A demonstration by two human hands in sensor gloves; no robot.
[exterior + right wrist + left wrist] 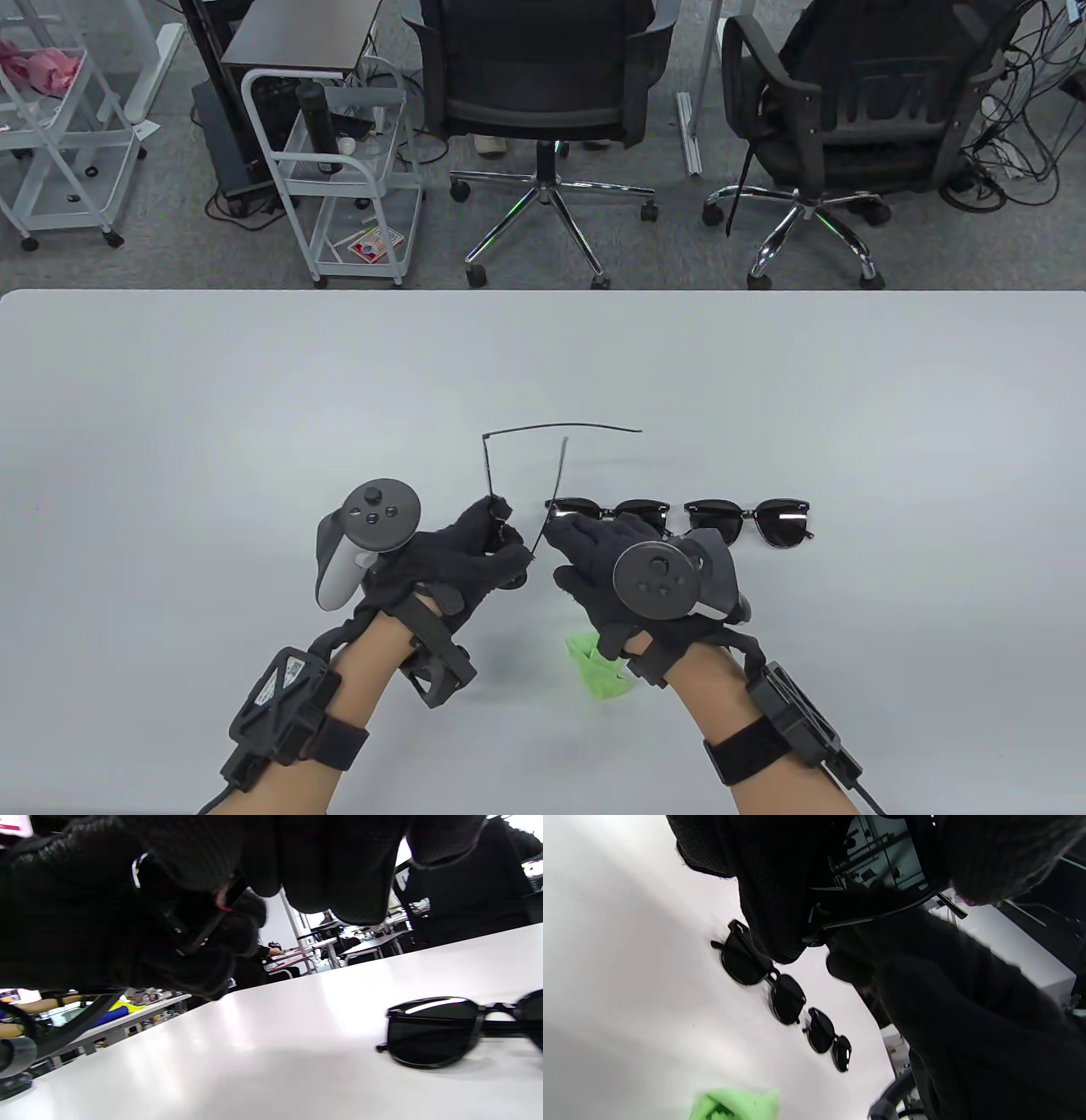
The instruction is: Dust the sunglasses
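Holding one pair of sunglasses (517,501) above the table (254,407), both hands work on the front of it, while its two thin temples stand open and point up and away from the person. The left hand (475,552) is closed around the frame at its left end; the left wrist view shows a lens with its dark rim between the gloved fingers. The right hand (611,560) comes to the same frame from the right, and its fingers seem to pinch the other end near the hinge, though I cannot tell surely if they grip the frame or only touch it.

Two other pairs lie flat on the table just behind the right hand: a second pair (607,512) partly hidden by the fingers, and a third pair (751,519) to the right of it, almost end to end.

A green cloth (598,666) lies crumpled on the table near the right wrist, and no hand holds it. So I judge that the step in hand is preparing the first pair, opened and steadied, and the wiping itself is not yet begun. The next move probably calls for the left hand to hold the frame alone by its edge, so that the right hand can release, take the cloth, and rub each lens lightly without pressing on the thin temples.
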